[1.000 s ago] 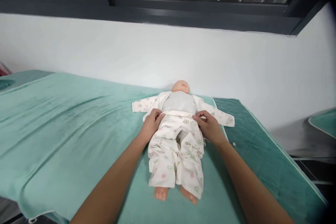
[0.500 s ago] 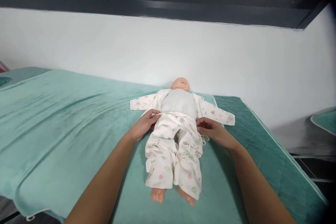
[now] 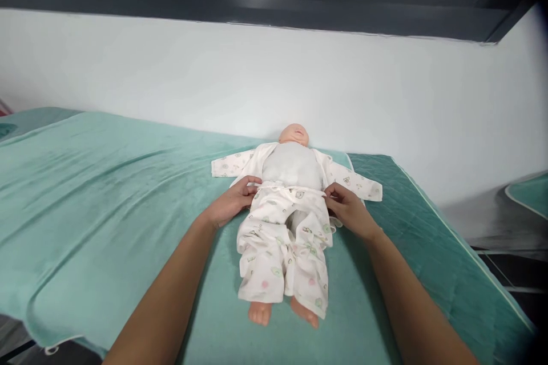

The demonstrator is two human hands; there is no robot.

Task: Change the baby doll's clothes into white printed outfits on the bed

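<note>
A baby doll (image 3: pixel 294 134) lies on its back, head toward the wall and bare feet toward me. It wears white patterned pants (image 3: pixel 274 239) and a white patterned jacket (image 3: pixel 359 185) spread open over its grey torso (image 3: pixel 293 164). My left hand (image 3: pixel 233 199) pinches the waistband at the doll's hip on the left of the view. On the opposite hip, my right hand (image 3: pixel 349 208) has its fingertips closed on the waistband's other side. The thumbs and fingertips partly hide the cloth they grip.
Under the doll is a light green sheet (image 3: pixel 107 182) with soft folds. A darker green quilted pad (image 3: pixel 428 251) shows at the right, its edge dropping off there. Behind stand a white wall (image 3: pixel 214 74) and a dark window frame (image 3: pixel 325 8).
My right hand has drawn the waistband slightly outward, leaving its top edge straighter. The pant legs have ridden up a little. My left hand stays nearly in place.
</note>
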